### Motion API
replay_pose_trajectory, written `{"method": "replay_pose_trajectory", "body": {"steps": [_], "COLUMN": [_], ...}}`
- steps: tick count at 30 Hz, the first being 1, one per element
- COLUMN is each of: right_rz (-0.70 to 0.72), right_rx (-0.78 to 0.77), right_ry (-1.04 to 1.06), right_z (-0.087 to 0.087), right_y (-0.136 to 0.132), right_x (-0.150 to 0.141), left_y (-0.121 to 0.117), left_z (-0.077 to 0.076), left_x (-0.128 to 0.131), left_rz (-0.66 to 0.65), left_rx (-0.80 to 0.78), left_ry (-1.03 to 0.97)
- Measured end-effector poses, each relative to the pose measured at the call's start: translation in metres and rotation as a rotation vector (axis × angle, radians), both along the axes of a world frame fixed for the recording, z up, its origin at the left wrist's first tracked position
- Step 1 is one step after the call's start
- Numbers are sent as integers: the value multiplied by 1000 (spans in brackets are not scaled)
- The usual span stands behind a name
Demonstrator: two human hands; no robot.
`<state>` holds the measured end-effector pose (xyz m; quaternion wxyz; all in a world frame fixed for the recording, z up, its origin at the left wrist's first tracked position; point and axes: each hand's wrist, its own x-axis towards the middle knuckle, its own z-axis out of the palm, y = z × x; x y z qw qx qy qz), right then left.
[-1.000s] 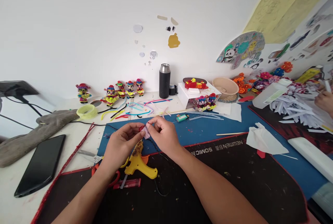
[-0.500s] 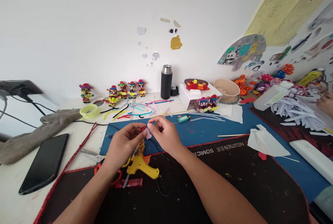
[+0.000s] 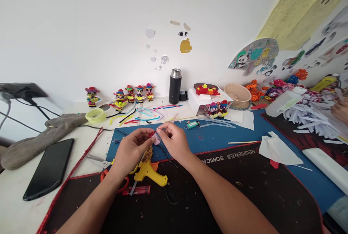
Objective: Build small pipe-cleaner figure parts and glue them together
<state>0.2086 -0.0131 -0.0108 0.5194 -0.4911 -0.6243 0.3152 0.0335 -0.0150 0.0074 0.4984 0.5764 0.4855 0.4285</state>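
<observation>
Between my two hands, above the desk mat, is a small red and pale pink fuzzy piece (image 3: 157, 140), mostly covered by fingers. My left hand (image 3: 132, 150) pinches its red side between thumb and fingers. Thumb and forefinger of my right hand (image 3: 175, 141) are closed together at the piece's upper right edge; what exactly they grip is too small to make out. Below the hands lies a yellow hot glue gun (image 3: 150, 174) with a stained nozzle end. Scissors (image 3: 99, 161) with red and yellow handles lie partly under my left forearm, near a red translucent tool (image 3: 138, 190).
Several pipe-cleaner figures (image 3: 119, 100) stand along the wall, with loose pipe cleaners (image 3: 148, 113) before them. A black thermos (image 3: 175, 87) and a white box (image 3: 209, 100) stand behind. A phone (image 3: 49, 170) lies left. Another person's hand (image 3: 339, 111) is at far right, near paper strips (image 3: 312, 116).
The view has shifted slightly, so things sit a little further right. Both hands stay at the small piece; my right fingertips have shifted slightly at its edge.
</observation>
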Motion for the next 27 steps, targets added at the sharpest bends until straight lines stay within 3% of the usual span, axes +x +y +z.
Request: {"method": "replay_pose_trajectory", "body": {"steps": [5, 10, 15, 18, 22, 27], "right_rz": [7, 52, 240, 283, 299, 289], "right_rx": [-31, -137, -163, -205, -230, -221], "right_ry": [125, 183, -246, -519, -808, -973], "right_z": [-6, -2, 26, 36, 33, 21], "right_y": [4, 2, -31, -55, -75, -82], "right_x": [-2, -3, -1, 1, 1, -9], "left_y": [4, 13, 19, 22, 25, 26], "left_z": [-7, -11, -7, -5, -5, -4], "left_x": [-5, -13, -20, -23, -25, -26], "left_rz": [44, 110, 169, 180, 182, 196], "left_rx": [92, 168, 196, 205, 232, 252], "left_ry": [102, 59, 17, -28, -75, -77]}}
